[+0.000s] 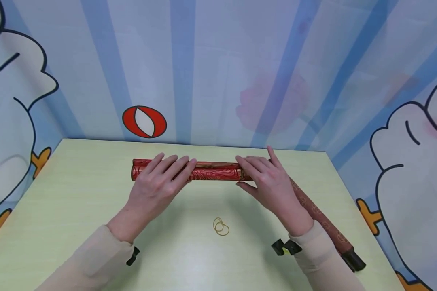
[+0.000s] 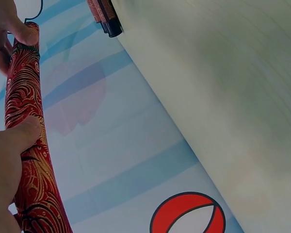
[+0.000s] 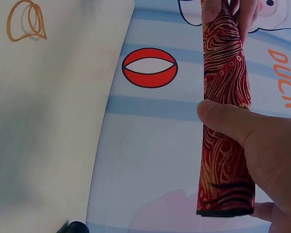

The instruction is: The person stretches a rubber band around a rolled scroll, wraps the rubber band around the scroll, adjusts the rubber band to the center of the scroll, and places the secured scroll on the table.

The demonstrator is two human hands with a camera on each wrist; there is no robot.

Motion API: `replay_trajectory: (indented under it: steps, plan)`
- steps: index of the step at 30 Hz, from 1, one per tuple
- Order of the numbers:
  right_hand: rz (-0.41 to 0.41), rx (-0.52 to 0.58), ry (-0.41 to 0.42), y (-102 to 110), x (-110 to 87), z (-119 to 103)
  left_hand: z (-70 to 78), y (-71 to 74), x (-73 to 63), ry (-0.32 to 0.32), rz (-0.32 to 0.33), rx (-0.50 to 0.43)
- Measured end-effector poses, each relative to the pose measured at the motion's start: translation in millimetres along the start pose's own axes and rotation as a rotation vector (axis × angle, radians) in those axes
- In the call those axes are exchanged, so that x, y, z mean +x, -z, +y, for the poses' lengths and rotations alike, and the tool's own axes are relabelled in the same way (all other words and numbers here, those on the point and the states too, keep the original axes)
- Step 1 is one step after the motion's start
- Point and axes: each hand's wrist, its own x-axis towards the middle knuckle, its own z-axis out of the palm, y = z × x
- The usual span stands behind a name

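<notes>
Watching through the three cameras, I see a red roll (image 1: 218, 171) with gold and dark swirling lines, held by both hands over the far part of the pale table (image 1: 94, 182). It lies crosswise in front of me; whether it touches the table, I cannot tell. My left hand (image 1: 158, 184) holds it near its left end, and a short piece of the roll shows beyond these fingers. In the left wrist view, the left thumb (image 2: 29, 131) is pressed along the patterned surface. My right hand (image 1: 271, 188) grips the roll near its right end, with the fingers on the far side and the right thumb (image 3: 228, 119) across the near side; one finger is raised apart from the others. So the fingers of both hands are closed around the same roll, and its middle part is uncovered between them.

Nearer to me, between the two forearms, some thin yellowish bands (image 1: 220, 227) lie on the table, overlapping each other. At the right, a long brown object (image 1: 322, 216) with a black end (image 1: 354, 259) lies slanting, partly behind the right hand and the sleeve (image 1: 317, 246). Behind the table stands a blue striped backdrop (image 1: 211, 81) with a red and white oval (image 1: 144, 122).
</notes>
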Motion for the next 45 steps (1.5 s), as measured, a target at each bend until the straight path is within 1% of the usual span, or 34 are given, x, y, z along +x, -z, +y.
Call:
replay_trajectory:
  steps: [4, 11, 15, 21, 27, 35, 41, 45]
  plan:
    - [0.007, 0.003, -0.001, 2, -1.6, 2, -0.3, 1.4, 0.8, -0.003, 0.003, 0.0]
    - [0.009, -0.003, 0.004, 4, 2.3, 2, 1.8, 2.3, 3.5, -0.001, 0.038, -0.007]
    - [0.014, 0.006, 0.011, 4, 4.9, 2, 3.3, 2.5, 4.7, 0.008, 0.048, -0.002]
    - [0.016, 0.009, 0.03, 3, 9.8, 2, 1.6, 2.3, 2.1, 0.025, 0.049, -0.001]
    - [0.041, -0.007, 0.025, 2, 7.8, 3, 1.0, -0.3, 1.6, 0.023, 0.06, 0.009]
    - [0.043, 0.02, 0.023, -2, 5.7, 2, 1.8, -6.1, -1.2, 0.011, 0.105, 0.023]
    - [0.017, 0.021, 0.014, -7, 5.5, 2, 0.8, -8.9, -2.4, 0.016, 0.093, 0.037]
    - [0.014, 0.018, 0.013, -11, 5.4, 2, 0.5, -11.1, -2.1, 0.015, 0.092, 0.041]
